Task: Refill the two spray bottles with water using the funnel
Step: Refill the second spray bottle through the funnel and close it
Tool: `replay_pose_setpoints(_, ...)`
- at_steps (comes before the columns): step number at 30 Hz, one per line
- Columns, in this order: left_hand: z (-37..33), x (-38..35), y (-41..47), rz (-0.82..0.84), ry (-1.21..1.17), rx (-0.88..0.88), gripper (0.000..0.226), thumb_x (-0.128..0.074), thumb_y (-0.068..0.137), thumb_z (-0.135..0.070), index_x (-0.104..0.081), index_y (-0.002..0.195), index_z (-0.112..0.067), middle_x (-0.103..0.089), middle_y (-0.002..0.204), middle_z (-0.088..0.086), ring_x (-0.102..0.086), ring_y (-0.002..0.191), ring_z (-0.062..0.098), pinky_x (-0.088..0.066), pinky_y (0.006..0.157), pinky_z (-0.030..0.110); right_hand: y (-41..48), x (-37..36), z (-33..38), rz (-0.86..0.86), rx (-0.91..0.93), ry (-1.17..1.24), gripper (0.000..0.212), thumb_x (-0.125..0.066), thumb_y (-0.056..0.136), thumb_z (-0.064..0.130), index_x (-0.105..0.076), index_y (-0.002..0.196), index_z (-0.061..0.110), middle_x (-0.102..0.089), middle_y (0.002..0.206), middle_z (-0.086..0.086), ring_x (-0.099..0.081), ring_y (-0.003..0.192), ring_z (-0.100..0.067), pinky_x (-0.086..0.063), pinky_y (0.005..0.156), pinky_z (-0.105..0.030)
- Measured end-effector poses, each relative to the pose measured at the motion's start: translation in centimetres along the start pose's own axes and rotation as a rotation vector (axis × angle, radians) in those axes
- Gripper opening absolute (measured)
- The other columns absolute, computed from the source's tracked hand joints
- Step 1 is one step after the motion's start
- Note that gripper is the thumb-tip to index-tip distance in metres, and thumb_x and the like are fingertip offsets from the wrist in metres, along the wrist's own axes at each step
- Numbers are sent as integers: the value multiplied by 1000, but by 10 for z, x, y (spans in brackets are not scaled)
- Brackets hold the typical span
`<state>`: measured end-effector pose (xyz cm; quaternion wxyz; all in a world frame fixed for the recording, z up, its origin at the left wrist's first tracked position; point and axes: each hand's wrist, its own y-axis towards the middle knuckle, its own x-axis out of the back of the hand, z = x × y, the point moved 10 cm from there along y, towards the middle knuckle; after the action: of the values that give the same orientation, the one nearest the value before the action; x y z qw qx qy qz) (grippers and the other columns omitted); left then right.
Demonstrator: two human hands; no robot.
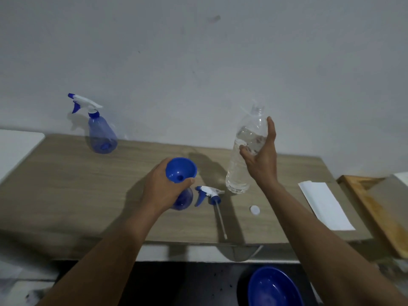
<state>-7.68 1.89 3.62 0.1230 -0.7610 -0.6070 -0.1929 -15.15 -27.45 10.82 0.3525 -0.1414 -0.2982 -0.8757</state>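
A blue funnel (181, 170) sits in the neck of an open blue spray bottle (183, 200) at the table's middle; my left hand (162, 188) grips the bottle's neck under the funnel. Its removed white-and-blue spray head (209, 193) lies just to the right, tube toward me. A clear uncapped water bottle (245, 155), partly full, stands right of that, and my right hand (261, 155) is spread against its side, fingers apart. Its white cap (255, 210) lies on the table. A second blue spray bottle (100, 133), head on, stands at the back left.
The wooden table (88, 184) runs to a white wall. A folded white paper (324, 204) lies at the right, beside a wooden tray (379, 208). A blue bowl (273, 288) sits low below the table's front edge. A white surface (15, 146) adjoins the left.
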Motion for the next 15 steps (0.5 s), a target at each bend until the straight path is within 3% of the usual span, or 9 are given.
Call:
replay_pose_setpoints(4,-4,0,-2,3,9,5,54,-86,67,-40,-51,108,-44,-57,98,-21,-56,89,3,-41,69,17,2,-2,-17,-63,-11,39,100,-74,80,16,-12,150,54,-40,154,2,-55,128,-24,-48,104,-49)
replay_pose_setpoints(11,-8,-2,-3,22,-1,-2,53,-86,68,-38,-52,108,-45,-59,99,-22,-56,89,-5,-40,67,12,-5,-7,-32,-104,-35,35,105,-77,81,18,-6,146,61,-38,156,-3,-49,134,-23,-45,107,-49)
replay_pose_setpoints(15,-7,-1,-5,22,-7,-2,55,-87,67,-38,-51,108,-47,-59,100,-23,-57,91,-3,-41,67,12,-9,-7,-33,-74,-41,22,105,-80,82,21,-7,155,41,-21,163,8,-43,139,-19,-42,111,-44)
